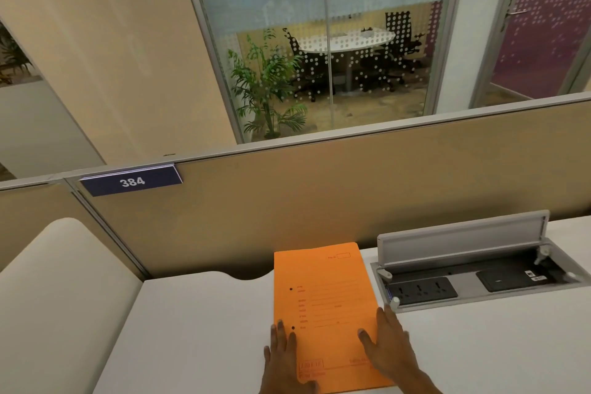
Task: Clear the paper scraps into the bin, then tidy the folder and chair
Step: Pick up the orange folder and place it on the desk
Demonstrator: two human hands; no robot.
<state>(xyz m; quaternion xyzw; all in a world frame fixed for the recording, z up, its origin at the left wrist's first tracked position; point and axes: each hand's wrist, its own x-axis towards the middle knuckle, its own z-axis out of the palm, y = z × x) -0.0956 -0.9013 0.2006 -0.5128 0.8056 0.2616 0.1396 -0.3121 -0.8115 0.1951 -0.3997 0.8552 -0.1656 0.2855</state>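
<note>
Folder (323, 304), orange and printed with faint form lines, lies closed and flat on the white desk (198, 329), its far end close to the beige partition (319, 195) and its right edge just beside the recessed power box (479, 285). The left hand (281, 358) rests flat along the folder's near left edge, fingers straight and slightly spread, partly on the cover and partly on the desk. The right hand (390, 349) lies flat on the near right corner, fingers extended and fanned, pressing down rather than pinching anything. The power box stands with its grey lid (460, 240) tilted up, showing black sockets inside. A blue plate (131, 182) reading 384 is fixed to the partition's top rail. Beyond the glass wall (319, 41) stand a potted palm (265, 86) and what looks like a round meeting table with dark chairs, blurred by the dotted film.
</note>
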